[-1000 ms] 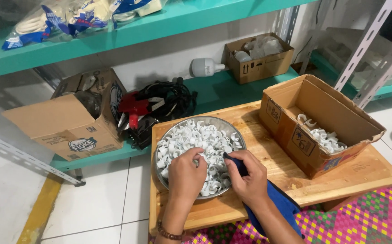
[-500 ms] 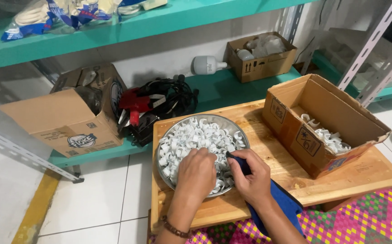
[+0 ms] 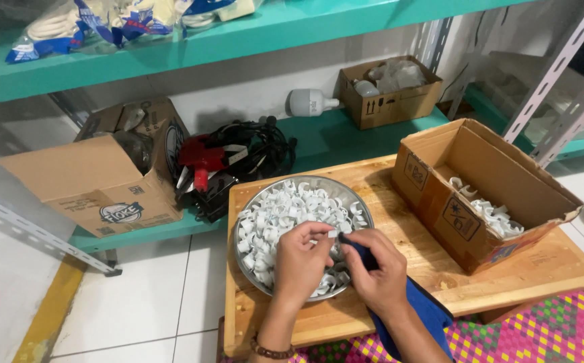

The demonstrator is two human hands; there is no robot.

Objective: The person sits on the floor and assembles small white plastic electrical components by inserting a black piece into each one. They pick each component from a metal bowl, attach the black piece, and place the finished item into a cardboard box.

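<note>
Hands come first, nearest the camera, both over the near rim of a round metal bowl (image 3: 263, 199). The left hand (image 3: 300, 263), a beaded bracelet (image 3: 269, 350) on its wrist, is curled with fingertips pinched on a small white plastic clip (image 3: 332, 234). Its other fingers fold toward the palm. The right hand (image 3: 378, 269) sits just beside it, fingers closed round a dark blue cloth (image 3: 421, 310) that trails back along the forearm; the two hands' fingertips almost meet above the bowl.

The bowl is heaped with white plastic clips (image 3: 285, 212) and rests on a low wooden table (image 3: 399, 222), toward its left half. On the right half lies an open cardboard box (image 3: 463, 202), tipped so its mouth faces up and right, with more white clips (image 3: 493, 216) inside it. A patterned woven mat (image 3: 547, 329) shows at the lower right, under the table's near edge; white floor tiles (image 3: 137, 302) with a yellow strip lie to the left.

Beyond the table runs a low teal shelf (image 3: 325, 138). On it, from left, stand a large open carton (image 3: 97, 175), a tangle of black and red cables (image 3: 228, 165), a white bulb (image 3: 312, 102) lying on its side, and a small cardboard box (image 3: 386, 94) holding clear plastic. Higher up, an upper teal shelf (image 3: 251, 30) carries bagged goods (image 3: 113, 20).
</note>
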